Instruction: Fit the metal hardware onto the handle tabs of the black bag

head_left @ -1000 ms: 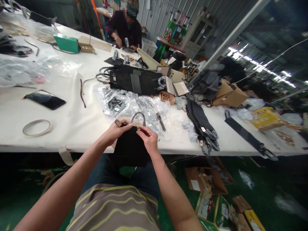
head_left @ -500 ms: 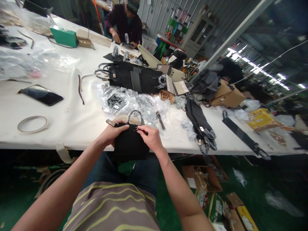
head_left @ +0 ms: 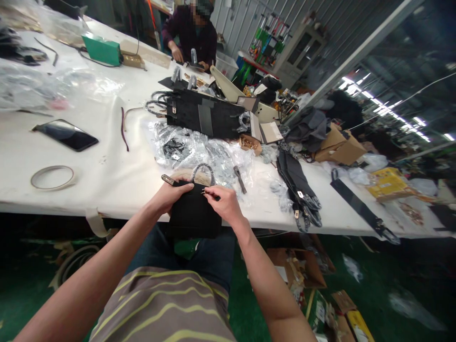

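A black bag panel [head_left: 195, 213] with a wrapped loop handle [head_left: 204, 167] hangs at the table's front edge, over my lap. My left hand [head_left: 175, 194] grips its upper left corner, thumb on the front face. A strap end with a metal plate [head_left: 167, 179] sticks out beside those fingers. At the upper right of the panel my right hand [head_left: 221, 199] pinches a small gold-coloured metal fitting [head_left: 204, 191], too small to make out in detail. Behind the panel lies a clear plastic sheet [head_left: 217, 156], with a dark brush-like tool [head_left: 240, 179] at its right.
Black bag parts [head_left: 203, 114] are stacked behind the plastic, near a small box of metal fittings [head_left: 250, 143]. More strapped pieces [head_left: 297, 183] lie to the right. A phone [head_left: 67, 134] and a tape roll [head_left: 52, 178] rest at left. Across the table sits a co-worker [head_left: 190, 33].
The view has shifted slightly, so the table things appear a little further right. Both hands keep their hold on the bag panel and fitting, with hardly any movement.
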`<action>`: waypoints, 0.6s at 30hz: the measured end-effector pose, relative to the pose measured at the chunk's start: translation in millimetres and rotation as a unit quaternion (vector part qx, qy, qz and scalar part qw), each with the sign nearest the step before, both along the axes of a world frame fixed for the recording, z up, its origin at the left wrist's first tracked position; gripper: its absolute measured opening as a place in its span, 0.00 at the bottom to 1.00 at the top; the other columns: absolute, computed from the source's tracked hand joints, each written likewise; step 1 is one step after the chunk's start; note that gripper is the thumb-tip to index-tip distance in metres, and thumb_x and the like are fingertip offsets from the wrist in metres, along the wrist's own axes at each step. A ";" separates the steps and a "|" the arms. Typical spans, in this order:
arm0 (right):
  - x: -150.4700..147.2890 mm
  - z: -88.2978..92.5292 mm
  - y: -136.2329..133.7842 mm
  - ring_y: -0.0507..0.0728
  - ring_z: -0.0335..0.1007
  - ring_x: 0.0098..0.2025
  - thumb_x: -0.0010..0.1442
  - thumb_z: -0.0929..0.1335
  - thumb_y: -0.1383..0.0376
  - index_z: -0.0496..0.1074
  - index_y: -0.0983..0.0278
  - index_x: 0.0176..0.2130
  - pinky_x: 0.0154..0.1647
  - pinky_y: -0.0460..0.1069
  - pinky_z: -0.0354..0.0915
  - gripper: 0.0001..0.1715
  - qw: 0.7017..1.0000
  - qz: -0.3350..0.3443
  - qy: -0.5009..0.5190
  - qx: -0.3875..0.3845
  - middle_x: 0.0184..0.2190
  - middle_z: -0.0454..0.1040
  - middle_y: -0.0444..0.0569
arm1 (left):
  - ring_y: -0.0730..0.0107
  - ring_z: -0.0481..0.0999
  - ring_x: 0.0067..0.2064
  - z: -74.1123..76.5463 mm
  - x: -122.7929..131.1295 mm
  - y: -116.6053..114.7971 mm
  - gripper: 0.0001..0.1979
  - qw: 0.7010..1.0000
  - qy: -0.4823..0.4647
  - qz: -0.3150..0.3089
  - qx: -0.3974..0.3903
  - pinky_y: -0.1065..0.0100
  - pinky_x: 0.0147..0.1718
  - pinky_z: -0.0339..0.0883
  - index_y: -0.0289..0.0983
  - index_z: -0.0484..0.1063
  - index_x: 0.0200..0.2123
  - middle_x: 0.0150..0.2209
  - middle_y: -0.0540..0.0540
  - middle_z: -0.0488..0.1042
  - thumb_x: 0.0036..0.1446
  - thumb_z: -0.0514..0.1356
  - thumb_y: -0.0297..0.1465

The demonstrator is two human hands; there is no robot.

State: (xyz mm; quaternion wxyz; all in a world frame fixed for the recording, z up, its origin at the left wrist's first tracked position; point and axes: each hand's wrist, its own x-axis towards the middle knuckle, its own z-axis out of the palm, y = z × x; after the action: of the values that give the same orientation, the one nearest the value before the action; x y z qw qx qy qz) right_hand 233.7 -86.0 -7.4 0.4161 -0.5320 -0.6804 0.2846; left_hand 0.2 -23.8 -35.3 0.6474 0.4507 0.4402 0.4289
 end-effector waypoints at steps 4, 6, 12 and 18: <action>-4.9 -5.3 -0.8 0.67 0.86 0.54 0.73 0.74 0.62 0.91 0.53 0.45 0.65 0.63 0.79 0.12 0.999 0.001 -0.028 0.032 0.50 0.90 0.53 | 0.57 0.81 0.36 3.2 0.9 -2.1 0.24 0.999 -0.022 -0.002 -0.034 0.61 0.34 0.74 0.41 0.82 0.40 0.37 0.46 0.83 0.46 0.83 0.45; -5.7 -5.9 -1.3 0.67 0.86 0.53 0.74 0.72 0.62 0.91 0.53 0.43 0.64 0.62 0.78 0.13 0.998 0.008 -0.046 0.037 0.50 0.89 0.53 | 0.59 0.80 0.36 3.4 1.0 -2.5 0.24 0.999 -0.024 0.002 -0.043 0.62 0.34 0.74 0.40 0.81 0.39 0.36 0.47 0.82 0.44 0.83 0.44; 0.3 -1.4 1.2 0.66 0.87 0.51 0.76 0.71 0.60 0.90 0.54 0.40 0.59 0.61 0.79 0.16 0.995 0.054 -0.083 0.031 0.49 0.89 0.54 | 0.58 0.81 0.37 0.4 1.8 -2.2 0.25 1.000 -0.005 0.005 -0.030 0.61 0.35 0.75 0.41 0.81 0.41 0.38 0.46 0.83 0.45 0.83 0.45; -4.1 -2.9 3.8 0.63 0.87 0.48 0.75 0.72 0.64 0.90 0.54 0.38 0.55 0.57 0.79 0.16 0.991 0.034 -0.119 0.056 0.47 0.89 0.52 | 0.58 0.80 0.37 1.1 3.5 -3.7 0.23 0.999 -0.010 0.011 -0.031 0.61 0.35 0.73 0.41 0.81 0.39 0.37 0.46 0.82 0.45 0.83 0.44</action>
State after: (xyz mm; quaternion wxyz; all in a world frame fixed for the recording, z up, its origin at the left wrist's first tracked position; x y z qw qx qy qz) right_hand 229.6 -82.2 -10.3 0.3516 -0.5144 -0.7577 0.1942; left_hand 3.8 -27.5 -34.2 0.6606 0.4210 0.4516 0.4271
